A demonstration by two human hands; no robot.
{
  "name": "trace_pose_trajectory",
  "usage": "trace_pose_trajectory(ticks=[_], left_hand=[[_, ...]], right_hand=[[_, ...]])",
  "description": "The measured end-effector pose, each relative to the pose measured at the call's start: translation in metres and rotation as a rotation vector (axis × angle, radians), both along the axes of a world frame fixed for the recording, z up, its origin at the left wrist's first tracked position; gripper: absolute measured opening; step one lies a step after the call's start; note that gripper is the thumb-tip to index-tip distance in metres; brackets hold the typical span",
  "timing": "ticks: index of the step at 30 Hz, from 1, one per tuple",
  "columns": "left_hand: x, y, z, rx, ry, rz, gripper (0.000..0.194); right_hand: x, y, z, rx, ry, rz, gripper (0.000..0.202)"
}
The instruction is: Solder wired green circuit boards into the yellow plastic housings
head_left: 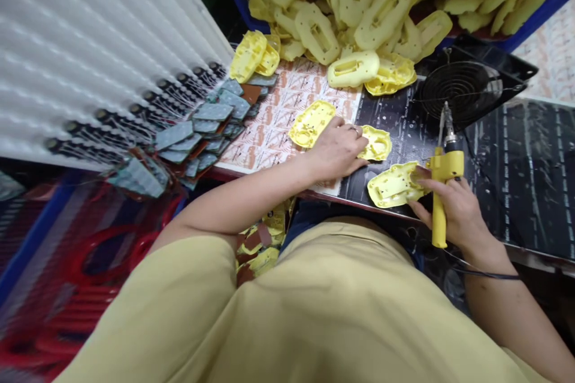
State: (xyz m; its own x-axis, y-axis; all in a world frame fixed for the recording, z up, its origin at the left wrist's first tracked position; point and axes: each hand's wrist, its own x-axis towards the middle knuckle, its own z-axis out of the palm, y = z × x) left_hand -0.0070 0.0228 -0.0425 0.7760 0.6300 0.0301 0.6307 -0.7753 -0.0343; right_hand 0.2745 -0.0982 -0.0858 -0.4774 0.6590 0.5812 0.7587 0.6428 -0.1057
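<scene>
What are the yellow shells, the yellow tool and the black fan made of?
Yellow shells: probably plastic, slightly shiny, judging by their thin moulded edges. Yellow tool: its smooth body looks like hard plastic; its silvery tip seems metal, because it gleams. Black fan: dark, fairly dull rings and frame; metal or plastic, I can't tell.

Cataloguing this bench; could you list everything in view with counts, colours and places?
Worktable: one, black and patterned, centre
Crate: one, blue, top
Piled shells: many, yellow, in and by crate
Nearest shells: three, yellow, mid-worktable
Circuit boards: many, grey-blue, worktable's left
Ridged panel: one, white, upper left
Wired parts: several, black, along panel
Fan: one, black, upper right
Soldering gun: one, yellow, right
Cord: one, black, lower right
Rings: several, red, lower left, blurred
Mixed pieces: several, yellow and brown, below worktable
Shirt: one, pale yellow, bottom centre
Left hand: one, between two nearest shells
Right hand: one, holding soldering gun
</scene>
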Motion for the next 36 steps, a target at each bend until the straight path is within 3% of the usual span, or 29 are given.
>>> trace_pose_trajectory(ticks=[3, 5, 10, 14, 17, 22, 25, 27, 30, 32, 34, 36], left_hand=[[0.012, -0.009, -0.003, -0.003, -0.078, -0.011, 0.044], [0.008, -0.008, 0.002, -0.039, -0.095, -0.011, 0.045], [-0.053, 0.023, 0.024, -0.156, 0.012, 0.229, 0.041], [-0.095, 0.047, 0.036, -0.381, 0.249, 0.225, 0.055], [-0.088, 0.056, 0.039, -0.344, 0.301, 0.388, 0.057], [-0.036, 0.07, 0.034, -0.283, 0.172, 0.509, 0.053], [-0.013, 0.078, 0.028, -0.27, 0.051, 0.47, 0.049], [-0.01, 0.082, 0.022, -0.238, -0.074, 0.355, 0.049], [-0.026, 0.089, 0.012, -0.148, -0.19, 0.133, 0.048], [-0.042, 0.093, 0.007, -0.144, -0.138, 0.034, 0.046], [-0.053, 0.092, 0.004, -0.201, -0.032, 0.027, 0.048], [-0.052, 0.082, 0.003, -0.251, 0.039, 0.11, 0.053]], right_hand=[[-0.007, 0.002, 0.0, 0.032, -0.028, 0.009, 0.04], [-0.012, 0.004, 0.0, 0.055, -0.051, 0.022, 0.041], [-0.019, 0.007, -0.003, 0.041, -0.026, 0.025, 0.045], [-0.019, 0.006, -0.007, -0.028, 0.039, 0.055, 0.054], [-0.02, 0.008, -0.008, -0.025, 0.04, 0.085, 0.051], [-0.022, 0.014, -0.005, 0.013, 0.057, 0.081, 0.039], [-0.022, 0.014, -0.005, 0.014, 0.048, 0.094, 0.046], [-0.022, 0.013, -0.006, 0.016, 0.048, 0.102, 0.049], [-0.022, 0.01, -0.007, -0.003, 0.083, 0.074, 0.05], [-0.023, 0.008, -0.008, -0.015, 0.104, 0.047, 0.052], [-0.024, 0.008, -0.009, -0.013, 0.111, 0.038, 0.051], [-0.025, 0.009, -0.009, -0.014, 0.113, 0.048, 0.045]])
